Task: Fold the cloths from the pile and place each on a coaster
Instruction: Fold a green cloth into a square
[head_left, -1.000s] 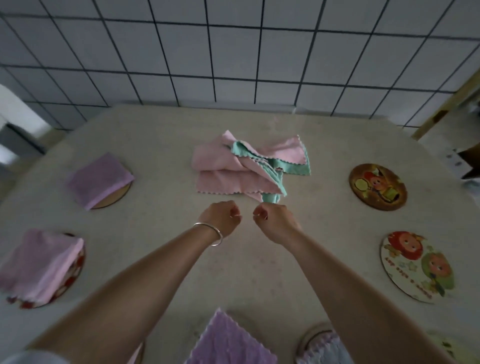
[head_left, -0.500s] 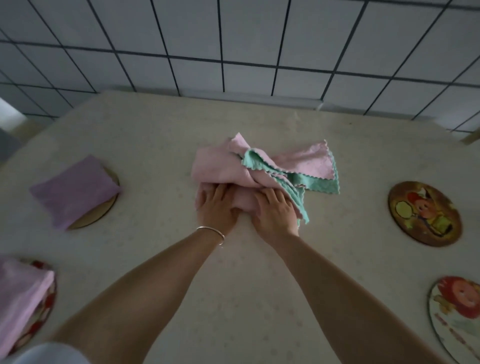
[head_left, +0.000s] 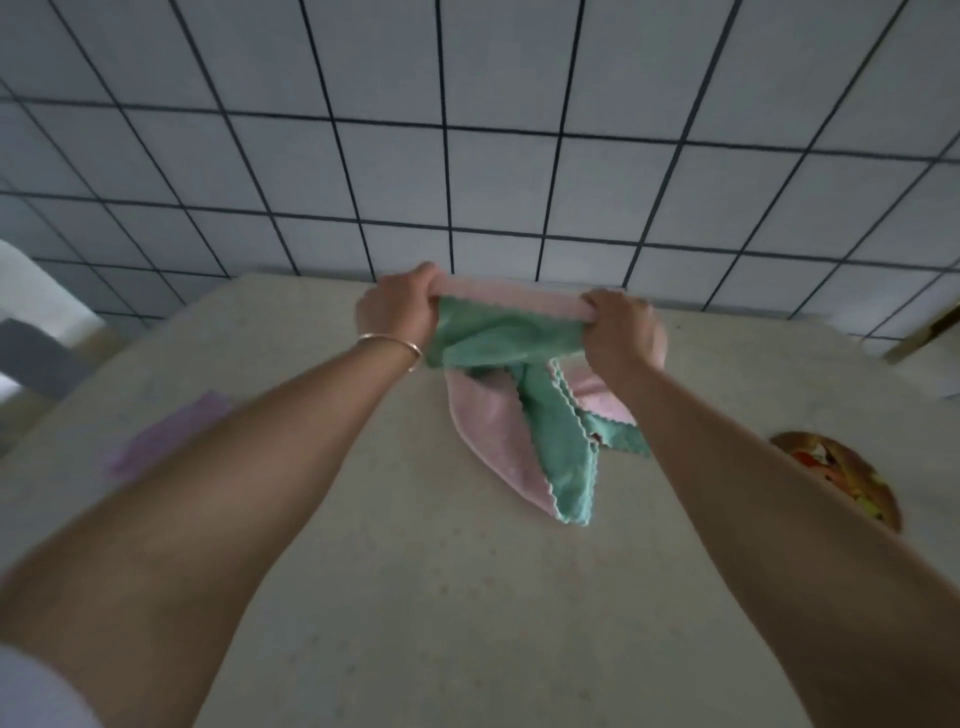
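My left hand (head_left: 397, 309) and my right hand (head_left: 618, 330) are raised above the table, each gripping an end of the top edge of a pink cloth (head_left: 488, 436). A green cloth (head_left: 550, 415) with a scalloped edge is bunched up with it and hangs down between my hands. The lower ends of both cloths trail toward the table. A brown picture coaster (head_left: 847, 475) lies bare at the right. A folded purple cloth (head_left: 166, 436) lies at the left, blurred.
The beige table (head_left: 467, 597) ends at a white tiled wall (head_left: 493, 156) just behind my hands. A grey and white object (head_left: 31, 338) stands off the table's left edge. A wooden edge (head_left: 930, 327) shows at far right.
My hands went from closed and held together in front of the pile, to pressing on it, to gripping it and lifting the pink and green cloths up off the table. The view tilted upward.
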